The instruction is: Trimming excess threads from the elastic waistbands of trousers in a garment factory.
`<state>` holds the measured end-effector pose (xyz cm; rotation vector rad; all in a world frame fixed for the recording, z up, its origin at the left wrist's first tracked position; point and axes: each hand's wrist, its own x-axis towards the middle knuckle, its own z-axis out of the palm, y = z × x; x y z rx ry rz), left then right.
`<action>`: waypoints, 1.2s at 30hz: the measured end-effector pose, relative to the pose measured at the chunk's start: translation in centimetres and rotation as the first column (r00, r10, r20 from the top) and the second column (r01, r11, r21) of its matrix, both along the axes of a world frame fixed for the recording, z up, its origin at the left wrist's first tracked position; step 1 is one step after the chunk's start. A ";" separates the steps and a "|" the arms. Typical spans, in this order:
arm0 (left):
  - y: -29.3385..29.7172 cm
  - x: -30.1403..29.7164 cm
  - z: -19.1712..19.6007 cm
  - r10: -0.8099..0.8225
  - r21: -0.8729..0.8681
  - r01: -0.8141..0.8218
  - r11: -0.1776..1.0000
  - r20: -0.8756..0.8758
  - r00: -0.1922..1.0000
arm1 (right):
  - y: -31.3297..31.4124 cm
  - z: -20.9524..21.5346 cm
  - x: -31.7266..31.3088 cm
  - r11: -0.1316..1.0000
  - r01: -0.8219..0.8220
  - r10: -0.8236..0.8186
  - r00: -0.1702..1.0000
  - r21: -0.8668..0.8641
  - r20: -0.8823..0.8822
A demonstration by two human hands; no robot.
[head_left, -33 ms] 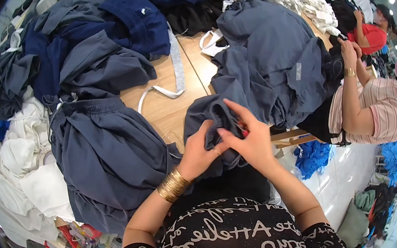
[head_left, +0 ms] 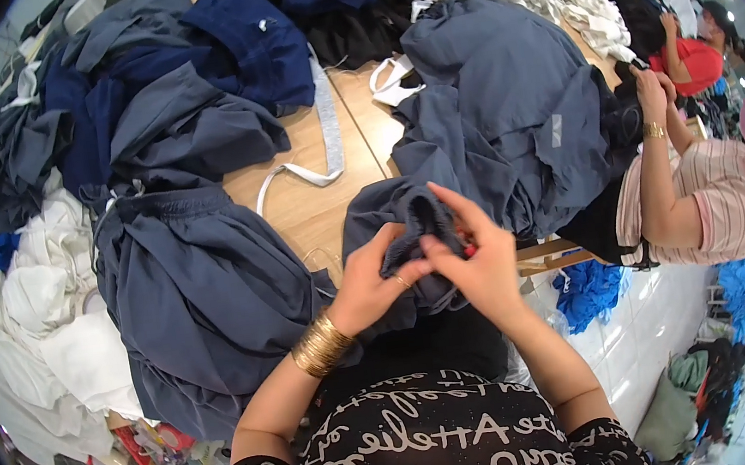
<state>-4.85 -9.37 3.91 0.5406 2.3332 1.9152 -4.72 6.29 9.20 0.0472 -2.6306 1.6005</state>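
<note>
Left hand [head_left: 368, 287]: my fingers [head_left: 401, 277] are closed, pinching a fold of the grey garment [head_left: 408, 219]; gold bangles [head_left: 320, 346] sit on that wrist.
Right hand [head_left: 479, 266]: my fingers [head_left: 453, 209] are closed on the same fold, thumb touching the left thumb; something small and red shows between them, too small to tell.
Grey garment: bunched at the near edge of the bench [head_left: 313, 203], in front of my chest, its cloth running up into the big grey pile [head_left: 506, 105] behind it.
Left of the garment: a dark grey skirt [head_left: 203, 290] with a gathered waistband, spread flat and hanging over the bench edge.
Behind the skirt: navy cloth [head_left: 238, 44] heaped up, and a white strap [head_left: 328, 136] lying on bare wood.
Far left of the skirt: white cloth [head_left: 38, 311] in a heap.
Right of the garment: another person [head_left: 713, 200] in a striped top, arms raised to the pile.
</note>
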 end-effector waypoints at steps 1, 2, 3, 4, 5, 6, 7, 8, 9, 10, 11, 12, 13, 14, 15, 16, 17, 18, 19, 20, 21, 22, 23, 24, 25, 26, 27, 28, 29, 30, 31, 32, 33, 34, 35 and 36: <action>-0.3 -0.7 0.2 -0.063 0.041 0.058 0.997 0.141 0.988 | 1.2 0.2 0.3 1.000 0.030 -0.030 1.000 -0.001 -0.010; -0.3 -1.2 1.0 0.022 0.079 -0.030 0.996 0.100 0.995 | 2.2 0.4 0.4 0.995 0.072 -0.082 0.988 -0.076 -0.133; -0.6 -2.2 1.6 0.039 0.015 -0.040 0.999 0.070 0.997 | 3.4 1.4 0.9 0.991 0.106 -0.112 0.991 -0.081 -0.072; -0.6 -2.9 2.3 0.123 0.051 -0.122 0.991 -0.003 0.992 | 4.5 1.9 1.2 0.993 0.107 -0.111 0.986 -0.043 -0.125; -0.8 -3.7 2.5 0.225 -0.074 -0.249 0.966 -0.244 0.943 | 5.4 2.2 1.6 0.994 0.109 -0.107 0.978 -0.003 -0.177; -0.9 -4.3 2.6 0.279 -0.158 -0.395 0.905 -0.481 0.831 | 6.0 2.3 1.9 0.989 0.128 -0.111 0.973 0.077 -0.200; -0.1 -4.1 3.2 0.338 -0.158 -0.461 0.873 -0.485 0.806 | 6.6 2.6 2.4 0.985 0.153 -0.134 0.970 0.077 -0.205; 0.3 -3.4 4.3 0.400 -0.161 -0.531 0.832 -0.490 0.775 | 6.7 3.0 2.8 0.969 0.191 -0.143 0.950 0.155 -0.279; 0.7 -2.2 5.3 0.322 -0.040 -0.334 0.942 -0.174 0.930 | 6.9 3.2 3.1 0.945 0.233 -0.143 0.926 0.229 -0.350; 0.6 -1.2 5.3 -0.038 0.178 -0.006 0.984 0.238 0.971 | 6.8 2.9 3.7 0.941 0.244 -0.145 0.917 0.234 -0.372; 0.9 -1.0 5.3 -0.428 0.334 0.308 0.891 0.391 0.815 | 6.6 2.8 4.3 0.947 0.223 -0.129 0.924 0.231 -0.360; 1.7 -0.2 4.8 -0.625 0.494 0.389 0.778 0.545 0.559 | 6.4 2.5 4.8 0.953 0.200 -0.113 0.931 0.227 -0.347; 2.7 0.9 3.7 -0.620 0.573 0.289 0.767 0.543 0.566 | 5.8 2.2 5.2 0.961 0.161 -0.062 0.919 0.224 -0.390; 3.9 1.3 2.7 -0.622 0.646 0.196 0.738 0.537 0.571 | 5.7 1.1 5.4 0.964 0.144 -0.027 0.888 0.222 -0.459; 4.6 1.4 2.3 -0.525 0.680 0.058 0.730 0.505 0.686 | 5.5 0.2 5.7 0.967 0.126 0.008 0.851 0.220 -0.526; 5.0 1.0 2.8 -0.482 0.709 -0.004 0.705 0.484 0.731 | 5.4 0.0 6.3 0.965 0.064 0.068 0.878 0.256 -0.474; 5.4 0.4 3.7 -0.436 0.736 -0.061 0.674 0.463 0.772 | 5.6 -0.5 6.9 0.958 -0.040 0.164 0.888 0.283 -0.430; 5.5 0.0 4.6 -0.457 0.777 -0.099 0.622 0.462 0.761 | 5.3 -1.4 7.2 0.947 -0.101 0.229 0.877 0.304 -0.422; 5.6 0.1 5.5 -0.433 0.759 -0.080 0.647 0.451 0.780 | 5.1 -1.9 7.7 0.923 -0.142 0.295 0.858 0.358 -0.420; 5.7 0.3 6.0 -0.411 0.739 -0.061 0.671 0.439 0.799 | 5.1 -2.0 8.1 0.895 -0.166 0.343 0.848 0.413 -0.403; 5.7 0.4 5.3 -0.305 0.638 -0.095 0.764 0.486 0.819 | 5.1 -2.2 8.2 0.897 -0.151 0.330 0.853 0.415 -0.405; 5.0 0.8 3.8 -0.251 0.572 -0.114 0.812 0.520 0.817 | 5.2 -2.3 8.3 0.898 -0.143 0.325 0.853 0.415 -0.409; 4.1 0.7 2.9 -0.205 0.504 -0.127 0.854 0.550 0.810 | 5.5 -2.6 8.1 0.937 -0.101 0.253 0.857 0.335 -0.449; 3.1 0.7 2.5 -0.327 0.467 0.011 0.884 0.603 0.728 | 6.0 -2.5 8.1 0.938 -0.091 0.244 0.860 0.336 -0.449; 2.8 0.9 2.5 -0.419 0.426 0.133 0.895 0.697 0.582 | 6.1 -2.2 8.2 0.940 -0.083 0.235 0.862 0.332 -0.449; 3.2 1.2 2.4 -0.408 0.409 0.122 0.904 0.743 0.531 | 6.1 -2.3 8.2 0.923 -0.124 0.292 0.841 0.365 -0.454; 4.2 1.6 2.1 -0.395 0.391 0.112 0.914 0.785 0.477 | 6.0 -2.3 8.2 0.893 -0.197 0.386 0.797 0.404 -0.465; 5.4 1.9 1.6 -0.346 0.394 0.015 0.919 0.786 0.512 | 5.7 -2.3 8.4 0.853 -0.269 0.480 0.741 0.447 -0.470; 6.6 1.5 2.1 -0.337 0.406 -0.008 0.914 0.769 0.544 | 5.3 -2.2 8.6 0.825 -0.303 0.528 0.715 0.477 -0.458; 7.4 1.2 2.5 -0.328 0.420 -0.031 0.907 0.750 0.575 | 5.1 -2.3 8.8 0.830 -0.296 0.520 0.719 0.473 -0.461; 7.7 0.8 2.5 -0.323 0.477 -0.100 0.873 0.719 0.616 | 5.1 -2.6 8.8 0.819 -0.343 0.539 0.733 0.459 -0.415; 7.9 0.8 3.0 -0.284 0.481 -0.174 0.859 0.731 0.621 | 5.1 -2.5 8.7 0.808 -0.388 0.559 0.743 0.444 -0.368; 8.2 0.9 3.6 -0.246 0.485 -0.246 0.839 0.742 0.624 | 5.8 -2.0 8.7 0.799 -0.417 0.562 0.773 0.433 -0.293; 8.1 0.7 3.5 -0.238 0.501 -0.241 0.831 0.712 0.660 | 6.6 -1.5 8.5 0.858 -0.415 0.504 0.795 0.303 -0.337; 7.8 0.4 3.9 -0.283 0.536 -0.215 0.817 0.696 0.660 | 7.3 -1.1 8.3 0.898 -0.410 0.441 0.818 0.161 -0.371; 7.5 0.1 4.5 -0.327 0.570 -0.189 0.799 0.677 0.659 | 8.1 -0.4 8.2 0.934 -0.356 0.338 0.859 0.025 -0.384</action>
